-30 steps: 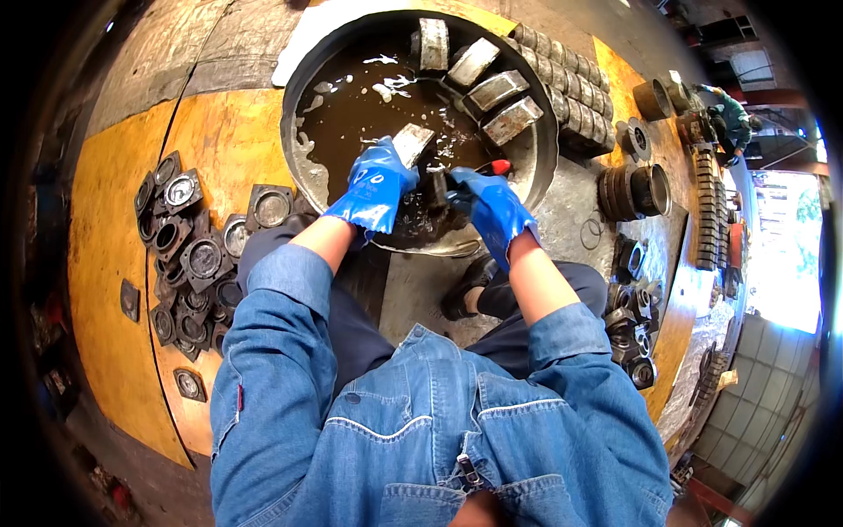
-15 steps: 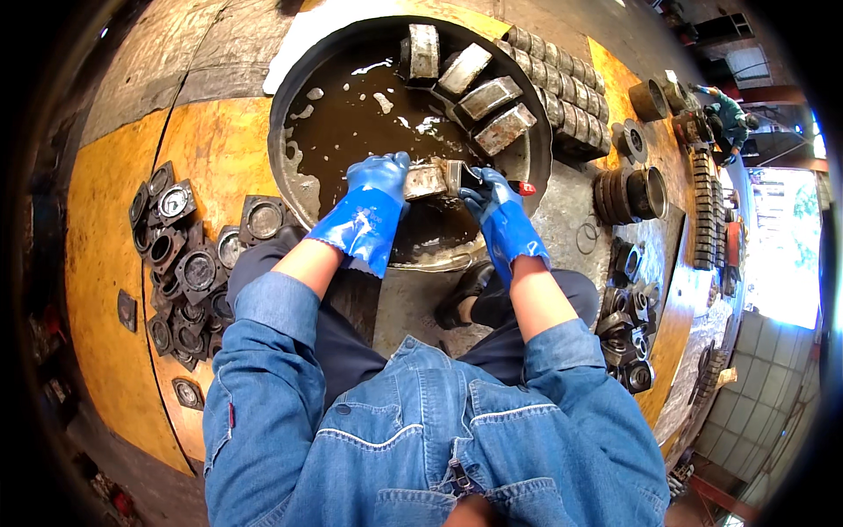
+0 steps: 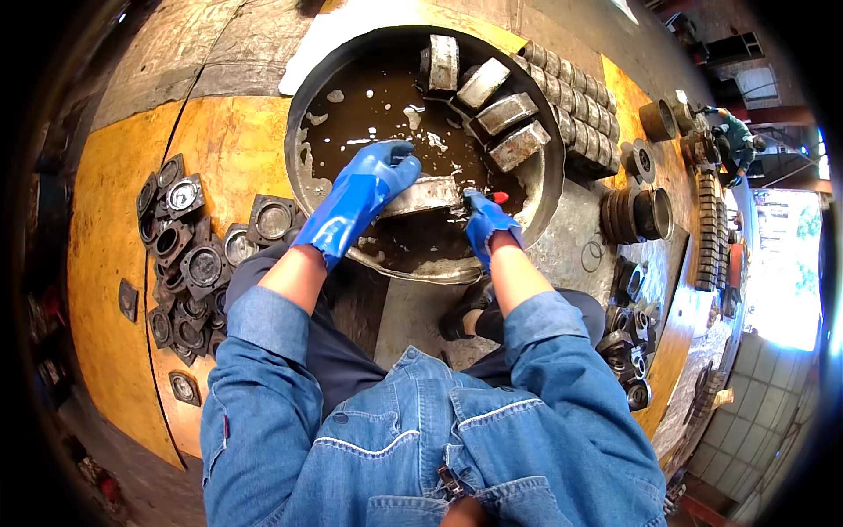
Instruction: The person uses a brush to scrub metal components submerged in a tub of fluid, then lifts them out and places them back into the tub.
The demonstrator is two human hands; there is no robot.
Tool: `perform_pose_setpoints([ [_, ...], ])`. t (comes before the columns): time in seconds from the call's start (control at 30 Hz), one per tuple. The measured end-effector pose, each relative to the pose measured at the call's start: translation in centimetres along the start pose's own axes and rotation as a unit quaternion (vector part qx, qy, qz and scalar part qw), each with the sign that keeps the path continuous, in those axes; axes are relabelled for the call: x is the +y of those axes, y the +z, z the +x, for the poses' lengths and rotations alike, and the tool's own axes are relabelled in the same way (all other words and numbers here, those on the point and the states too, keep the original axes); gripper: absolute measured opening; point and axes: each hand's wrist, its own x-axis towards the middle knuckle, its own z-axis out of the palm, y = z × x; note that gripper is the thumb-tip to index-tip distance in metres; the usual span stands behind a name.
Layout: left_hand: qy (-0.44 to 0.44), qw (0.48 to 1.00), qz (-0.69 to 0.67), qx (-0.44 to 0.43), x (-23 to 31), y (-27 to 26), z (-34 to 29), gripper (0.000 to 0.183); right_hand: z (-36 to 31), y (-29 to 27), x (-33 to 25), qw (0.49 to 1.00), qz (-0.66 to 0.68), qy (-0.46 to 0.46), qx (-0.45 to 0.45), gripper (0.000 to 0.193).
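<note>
We're likely mid-scrub: left hand (image 3: 373,176) curled round the metal block (image 3: 430,193) over murky water (image 3: 373,119) in the basin (image 3: 553,171), right hand (image 3: 487,221) closed on a red-ended tool (image 3: 500,198) (bristles or blade, can't tell), so next move calls for steady left grip.

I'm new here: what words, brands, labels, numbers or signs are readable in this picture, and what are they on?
None: no text can be read.
Left blue glove and right blue glove: no readable print.
Metal block by the left glove: no legible markings.
Small red tab on the left sleeve: too small to read.
</note>
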Motion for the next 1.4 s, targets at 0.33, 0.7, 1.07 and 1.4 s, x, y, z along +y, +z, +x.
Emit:
perform_pose_setpoints([
  [0.33, -0.082, 0.950, -0.297, -0.048, -0.3, -0.5, 0.8, 0.050, 2.2, -3.7, -2.7, 0.943, 0.317, 0.105, 0.011, 0.021],
  [0.7, -0.182, 0.840, -0.509, -0.053, 0.2, -0.3, 0.9, 0.061, 4.9, 0.0, 4.5, 1.000, 0.007, -0.005, -0.007, 0.029],
  [1.07, -0.228, 0.792, -0.565, 0.031, 1.5, 1.4, 1.9, 0.084, -7.5, -0.3, -10.9, 0.981, 0.035, -0.191, -0.012, 0.055],
  [1.4, -0.198, 0.800, -0.562, -0.069, 1.6, 1.8, 1.8, 0.065, -3.3, 0.3, -10.5, 0.975, 0.016, -0.204, -0.083, 0.054],
])
